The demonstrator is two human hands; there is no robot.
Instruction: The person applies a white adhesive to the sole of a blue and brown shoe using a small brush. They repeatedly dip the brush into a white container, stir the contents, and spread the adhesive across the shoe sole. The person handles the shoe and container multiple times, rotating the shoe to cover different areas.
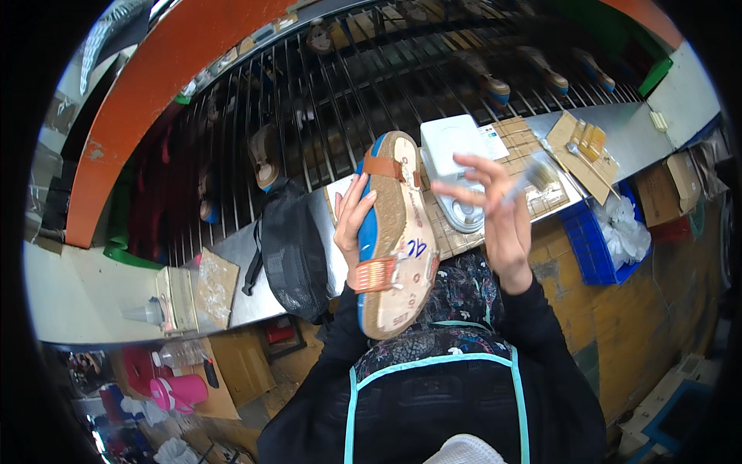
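My left hand (pixel 352 224) grips a sandal (pixel 394 232) on a blue last by its side, underside turned up toward me. The sandal has a tan, cork-like edge, orange-brown straps folded over its rim and handwritten marks on the pale bottom. To the right, my right hand (pixel 495 220) is raised with some fingers spread. A small brush (pixel 529 182) with light bristles, smeared by motion, is held in it, pointing right. Behind that hand stand a white box-shaped container (pixel 450 143) and a round white dish (pixel 466 216).
A dark rack of bars (pixel 355 93) carries several shoes on lasts beyond the bench. A black mesh bag (pixel 290 251) lies left of the sandal. Brushes (pixel 591 143) rest on cardboard at right, above a blue crate (pixel 591 240) with white plastic. A pink jug (pixel 178 392) stands lower left.
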